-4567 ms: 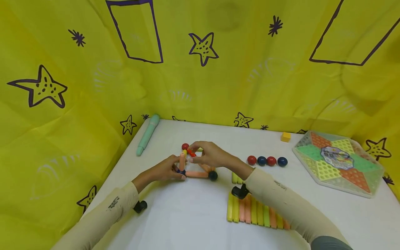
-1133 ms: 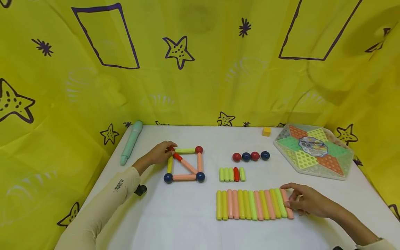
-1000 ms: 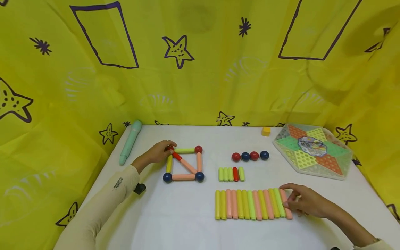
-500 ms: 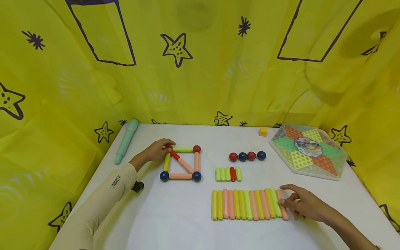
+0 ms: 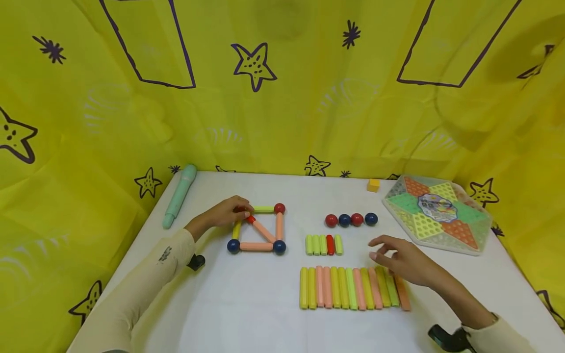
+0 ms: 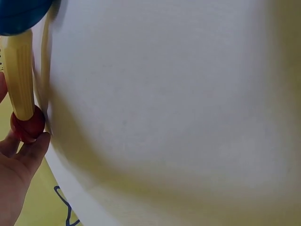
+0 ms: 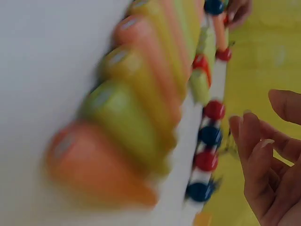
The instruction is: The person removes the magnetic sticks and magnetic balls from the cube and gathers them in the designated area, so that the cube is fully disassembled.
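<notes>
1. Left hand [image 5: 225,215]: the grip rests on the far-left corner of the square frame [image 5: 258,229], fingertips curled round the red ball [image 6: 27,125] that joins a yellow stick [image 6: 19,75]. The frame lies flat on the table [image 5: 247,314], left of centre, with a diagonal stick across it.
2. Right hand [image 5: 403,260]: the grip is spread and holds nothing. It hovers just above the right end of the long row of sticks [image 5: 353,288] at the near side of the table.
3. To do this step well, in my judgement: keep the left grip steady on the corner ball so the frame does not slide, and lower the right grip onto one stick only, pinching it at mid-length so its neighbours stay aligned.
4. Supply: a short row of sticks [image 5: 323,244] lies just beyond the long row; four balls [image 5: 351,219] lie in a line farther back.
5. Containers: the hexagonal board case [image 5: 437,215] sits at the far right with its lid on; its contents cannot be told. A small yellow cube [image 5: 373,185] sits just left of it, and a mint pen [image 5: 178,196] lies at the far left.
</notes>
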Motion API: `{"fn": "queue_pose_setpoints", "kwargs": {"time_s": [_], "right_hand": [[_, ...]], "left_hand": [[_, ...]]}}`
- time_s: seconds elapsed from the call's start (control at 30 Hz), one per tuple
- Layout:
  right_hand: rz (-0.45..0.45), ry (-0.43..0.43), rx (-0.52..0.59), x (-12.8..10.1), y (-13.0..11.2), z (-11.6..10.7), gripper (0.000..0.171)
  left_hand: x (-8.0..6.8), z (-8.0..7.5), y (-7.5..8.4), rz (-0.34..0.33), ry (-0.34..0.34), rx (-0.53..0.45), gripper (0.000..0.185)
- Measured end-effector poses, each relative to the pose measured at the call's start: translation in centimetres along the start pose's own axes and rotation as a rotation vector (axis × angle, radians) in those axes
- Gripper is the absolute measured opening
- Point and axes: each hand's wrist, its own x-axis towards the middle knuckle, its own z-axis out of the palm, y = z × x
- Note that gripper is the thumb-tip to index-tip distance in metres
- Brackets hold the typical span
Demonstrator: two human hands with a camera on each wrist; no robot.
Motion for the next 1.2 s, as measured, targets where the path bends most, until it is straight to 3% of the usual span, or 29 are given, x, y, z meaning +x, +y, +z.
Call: {"fn": "queue_pose_setpoints", "kwargs": {"time_s": [0.13,0.33,0.5,0.63,0.77,1.2], "right_hand": [[-0.097,-0.040,-0.003,3.8,-3.6,2.3,0.033],[-0.117,-0.163,-0.058,9.0,-7.9,6.6,0.031],[-0.128,-0.225,-0.106,11.6,-9.9,9.4,0.029],[-0.097,-0.244,-0.143,12.9,-10.6,10.7,0.030],[-0.109,-0.203,-0.176,13.7,-10.9,11.3,0.030],[-0.135,-0.131,-0.188,14.5,-11.1,12.2,0.026]], "left_hand": [[0.1,0.0,-0.1,0.017,-0.018,0.020,0.024],[0.0,0.0,0.0,0.013,-0.020,0.032,0.024],[-0.1,0.0,0.3,0.013,-0.014,0.033,0.024],[0.0,0.0,0.5,0.018,-0.016,0.026,0.022],[0.2,0.1,0.5,0.018,-0.015,0.037,0.021],[0.2,0.1,0.7,0.006,-0.020,0.042,0.021]]}}
